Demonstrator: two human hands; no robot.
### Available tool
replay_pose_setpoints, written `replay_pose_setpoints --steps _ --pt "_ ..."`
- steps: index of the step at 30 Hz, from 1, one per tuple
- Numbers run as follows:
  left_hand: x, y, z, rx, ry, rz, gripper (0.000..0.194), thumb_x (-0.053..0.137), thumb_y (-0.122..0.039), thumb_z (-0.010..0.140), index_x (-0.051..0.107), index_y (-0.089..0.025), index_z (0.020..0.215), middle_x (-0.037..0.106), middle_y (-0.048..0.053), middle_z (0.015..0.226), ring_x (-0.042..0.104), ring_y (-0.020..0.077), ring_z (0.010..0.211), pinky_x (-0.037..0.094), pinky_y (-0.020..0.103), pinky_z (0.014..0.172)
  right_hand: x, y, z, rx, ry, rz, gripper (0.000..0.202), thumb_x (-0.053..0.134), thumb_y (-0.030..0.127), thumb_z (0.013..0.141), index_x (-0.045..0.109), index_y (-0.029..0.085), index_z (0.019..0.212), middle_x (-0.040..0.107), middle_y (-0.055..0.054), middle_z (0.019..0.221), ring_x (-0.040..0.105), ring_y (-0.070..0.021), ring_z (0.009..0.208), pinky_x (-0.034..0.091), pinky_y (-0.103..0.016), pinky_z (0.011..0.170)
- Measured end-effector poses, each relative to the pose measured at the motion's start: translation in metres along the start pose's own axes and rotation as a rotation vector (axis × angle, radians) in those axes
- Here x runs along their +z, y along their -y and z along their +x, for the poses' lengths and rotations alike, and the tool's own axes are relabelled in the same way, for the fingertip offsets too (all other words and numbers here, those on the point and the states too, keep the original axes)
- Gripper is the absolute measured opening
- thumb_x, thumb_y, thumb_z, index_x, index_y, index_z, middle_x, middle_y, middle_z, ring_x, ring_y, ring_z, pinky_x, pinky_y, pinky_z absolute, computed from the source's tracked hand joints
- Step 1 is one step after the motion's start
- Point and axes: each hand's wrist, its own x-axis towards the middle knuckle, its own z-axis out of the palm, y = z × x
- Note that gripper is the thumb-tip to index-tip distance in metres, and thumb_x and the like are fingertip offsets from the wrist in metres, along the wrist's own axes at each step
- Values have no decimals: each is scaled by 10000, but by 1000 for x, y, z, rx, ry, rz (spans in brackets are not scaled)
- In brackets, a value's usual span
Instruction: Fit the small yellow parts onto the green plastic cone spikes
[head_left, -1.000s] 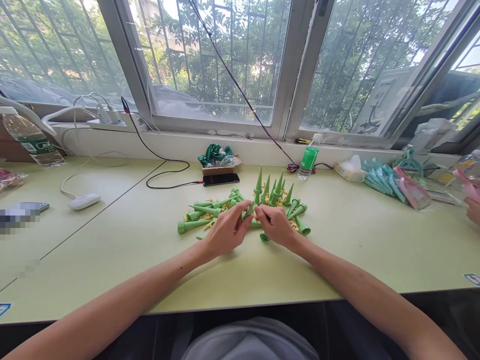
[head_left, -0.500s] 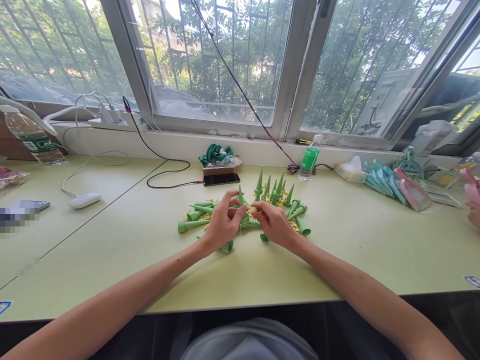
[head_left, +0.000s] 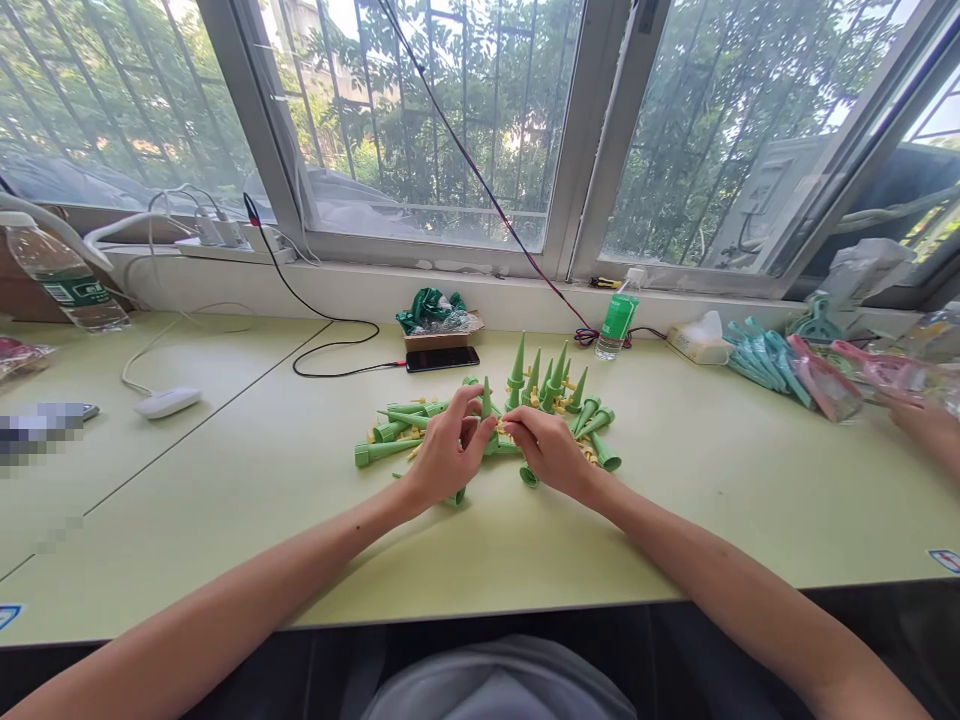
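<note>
My left hand (head_left: 452, 440) is closed around a green plastic watering spike (head_left: 487, 398), its pointed tip up. Close beside it, my right hand (head_left: 550, 445) pinches a small yellow piece (head_left: 504, 424) against the spike's side; the fingers hide most of it. Several finished-looking spikes (head_left: 555, 380) with yellow fittings stand upright just behind my right hand. More green spikes (head_left: 386, 453) lie on their sides to the left, mixed with small yellow parts. Other spikes (head_left: 606, 452) lie to the right, and one open end (head_left: 529, 477) faces me below my hands.
Behind the pile are a phone (head_left: 442, 359) on a black cable and a small box (head_left: 439, 325) with green plastic. A water bottle (head_left: 619, 318) and tissue pack (head_left: 699, 340) stand near the sill. At right, another person's hand (head_left: 926, 425) touches pink items (head_left: 885, 370) beside blue ones (head_left: 765, 365).
The spike in my left hand has shifted slightly right and lower, while my right hand stays almost in place. At far right, the other person's hand has moved inward with a pink item.
</note>
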Motion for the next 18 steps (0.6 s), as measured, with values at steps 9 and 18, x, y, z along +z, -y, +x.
replay_pose_setpoints --steps 9,18 --pt "0 4 -3 161 -6 130 271 507 -232 943 430 -230 1203 578 -24 810 359 54 493 304 194 500 0 0 -1 7 48 -32 318 343 315 1035 482 197 774 531 -2 677 443 -125 581 353 -244 585" --pt "0 -1 -2 91 -6 56 279 514 -267 945 439 -231 1211 616 4 864 442 65 518 354 201 517 -1 4 -1 67 36 -32 379 316 359 1043 423 204 715 449 29 620 359 -109 542 316 -241 557"
